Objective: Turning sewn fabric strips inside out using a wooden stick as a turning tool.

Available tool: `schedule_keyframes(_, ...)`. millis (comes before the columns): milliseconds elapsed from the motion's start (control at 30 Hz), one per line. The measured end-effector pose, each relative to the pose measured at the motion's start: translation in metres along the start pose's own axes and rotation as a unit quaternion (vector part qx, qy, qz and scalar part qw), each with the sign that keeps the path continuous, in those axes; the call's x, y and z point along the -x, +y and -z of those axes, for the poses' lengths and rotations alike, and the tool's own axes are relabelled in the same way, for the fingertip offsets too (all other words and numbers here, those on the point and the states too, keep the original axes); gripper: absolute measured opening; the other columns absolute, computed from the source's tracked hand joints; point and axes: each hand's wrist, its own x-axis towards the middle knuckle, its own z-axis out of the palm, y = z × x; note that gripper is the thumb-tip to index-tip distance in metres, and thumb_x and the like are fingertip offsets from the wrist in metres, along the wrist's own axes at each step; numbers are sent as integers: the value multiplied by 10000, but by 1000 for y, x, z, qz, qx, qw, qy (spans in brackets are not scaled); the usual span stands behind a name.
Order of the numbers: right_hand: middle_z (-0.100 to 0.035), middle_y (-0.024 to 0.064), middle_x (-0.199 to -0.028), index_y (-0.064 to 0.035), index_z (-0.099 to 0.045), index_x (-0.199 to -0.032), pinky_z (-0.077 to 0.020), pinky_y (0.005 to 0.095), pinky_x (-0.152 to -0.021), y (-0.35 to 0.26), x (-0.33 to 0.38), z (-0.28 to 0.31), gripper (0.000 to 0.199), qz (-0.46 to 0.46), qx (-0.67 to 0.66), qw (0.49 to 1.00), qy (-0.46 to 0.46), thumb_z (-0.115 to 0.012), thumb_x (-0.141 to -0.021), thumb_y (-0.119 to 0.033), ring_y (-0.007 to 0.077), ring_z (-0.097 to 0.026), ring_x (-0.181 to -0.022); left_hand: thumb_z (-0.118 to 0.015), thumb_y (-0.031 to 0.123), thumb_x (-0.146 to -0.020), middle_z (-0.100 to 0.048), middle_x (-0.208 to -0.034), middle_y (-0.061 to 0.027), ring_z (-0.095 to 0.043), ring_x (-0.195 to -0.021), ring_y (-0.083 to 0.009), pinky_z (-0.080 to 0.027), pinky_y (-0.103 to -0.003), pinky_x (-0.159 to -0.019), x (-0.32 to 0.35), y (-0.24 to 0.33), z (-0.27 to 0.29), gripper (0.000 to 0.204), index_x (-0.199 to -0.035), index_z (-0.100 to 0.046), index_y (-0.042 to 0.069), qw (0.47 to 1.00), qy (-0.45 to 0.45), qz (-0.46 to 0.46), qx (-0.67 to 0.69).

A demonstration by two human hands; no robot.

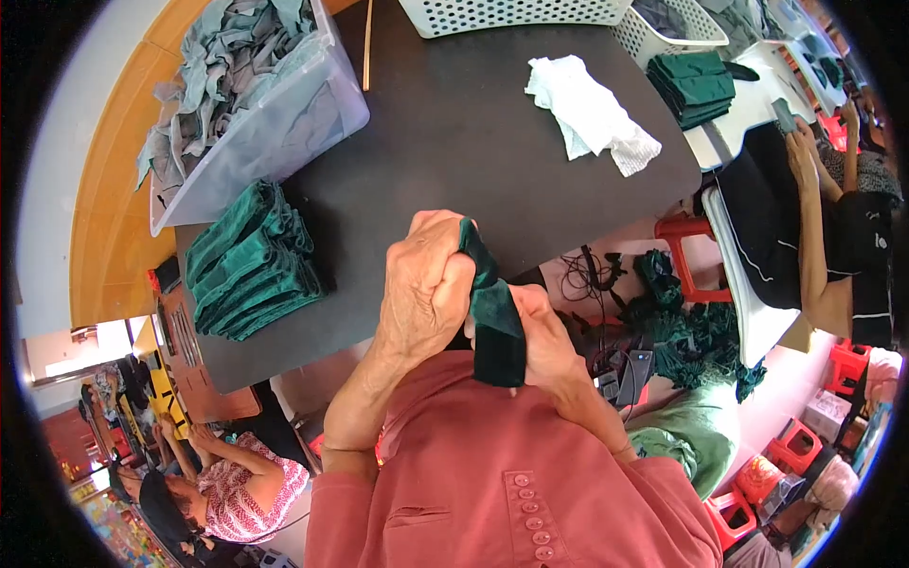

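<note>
Both of my hands are in front of my chest, just past the near edge of the dark table (426, 123), gripping one dark green velvet strip (497, 331). My left hand (424, 284) is closed in a fist around its upper part, with a bit of the cloth showing above the thumb. Lower down, my right hand (549, 341) is closed on the strip's right side, its fingertips mostly hidden behind the fabric. The strip's lower end hangs loose against my red shirt. A pile of folded green velvet pieces (254, 270) lies on the table to the left.
A clear plastic bin (312, 123) of grey cloth stands at the back left. White crumpled cloth (592, 114) lies at the right, beyond it another green velvet stack (691, 87). A white perforated basket (511, 14) sits at the far edge. Other people work at both sides.
</note>
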Motion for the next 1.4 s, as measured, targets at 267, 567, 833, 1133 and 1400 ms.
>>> schedule_keyframes(267, -468, 83, -588, 17, -571, -757, -340, 257, -458, -4, -10, -3, 259, 295, 394, 849, 194, -549, -921, -182, 93, -426, -507, -452, -35, -702, -497, -667, -142, -508, -643, -319, -425, -362, -672, -3, 3, -5, 20, -700, -472, -35, 1000, 16, 11, -23)
schedule_keyframes(567, -460, -38, -579, -15, -555, -758, -354, 224, -458, 15, -3, 10, 368, -26, -150, 987, -51, -511, -945, -329, 72, -436, -488, -385, -40, -705, -550, -687, -113, -467, -600, -165, -387, -278, -541, -1, -2, -3, 123, -731, -506, -42, 997, -59, 37, 9)
schedule_keyframes(833, -456, -15, -582, 7, -521, -709, -318, 237, -454, 14, -8, 10, 353, 241, 305, 906, 169, -479, -965, -232, 60, -405, -521, -452, -57, -675, -456, -636, -149, -507, -642, -320, -435, -368, -661, -1, -1, -15, 25, -686, -466, -40, 998, -34, 22, 49)
schedule_keyframes(1133, -510, -3, -633, -74, -568, -785, -372, 236, -457, 29, -1, 21, 217, -54, -337, 936, -87, -550, -914, -248, 90, -457, -515, -456, 21, -762, -509, -683, -108, -533, -649, -226, -433, -320, -647, 7, 10, -15, 97, -819, -514, -32, 991, -41, 49, 121)
schedule_keyframes(1400, -537, 17, -677, -56, -565, -836, -367, 212, -452, 24, -7, 18, 217, -87, -361, 924, -85, -516, -938, -241, 88, -483, -531, -520, 382, -848, -519, -682, -43, -516, -648, -151, -420, -273, -626, 4, 9, -1, 400, -981, -523, 5, 977, -83, 119, 154)
